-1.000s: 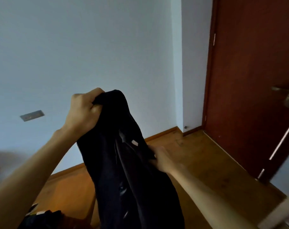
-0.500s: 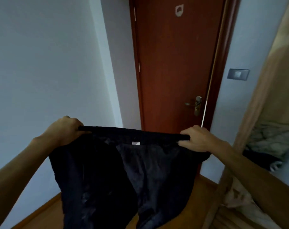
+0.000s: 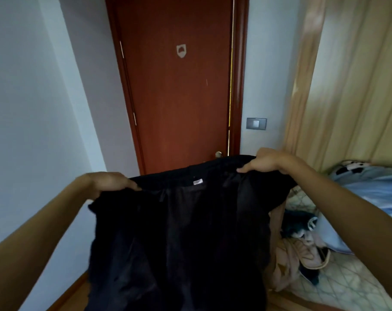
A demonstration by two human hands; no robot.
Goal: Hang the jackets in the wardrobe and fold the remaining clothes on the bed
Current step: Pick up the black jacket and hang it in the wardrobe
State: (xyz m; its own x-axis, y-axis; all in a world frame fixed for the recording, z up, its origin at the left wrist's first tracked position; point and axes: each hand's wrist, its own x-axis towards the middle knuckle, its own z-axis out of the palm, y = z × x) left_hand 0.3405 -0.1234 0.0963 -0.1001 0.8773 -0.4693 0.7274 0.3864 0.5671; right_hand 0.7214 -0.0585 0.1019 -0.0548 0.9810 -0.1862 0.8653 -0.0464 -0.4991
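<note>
Head view. We hold the black jacket (image 3: 179,232) up in front of us, stretched between both hands by its top edge, with the shiny lining facing us and the body hanging down. The left hand (image 3: 107,182) grips the left end, fingers curled over the edge. The right hand (image 3: 264,161) grips the right end the same way, slightly higher. A small white label (image 3: 197,182) sits midway between the hands. Behind the jacket is a closed reddish door (image 3: 177,86) with a light switch (image 3: 256,123) beside it. The bed (image 3: 347,286) is at right, with a heap of clothes (image 3: 302,243) on it near the jacket's right edge.
</note>
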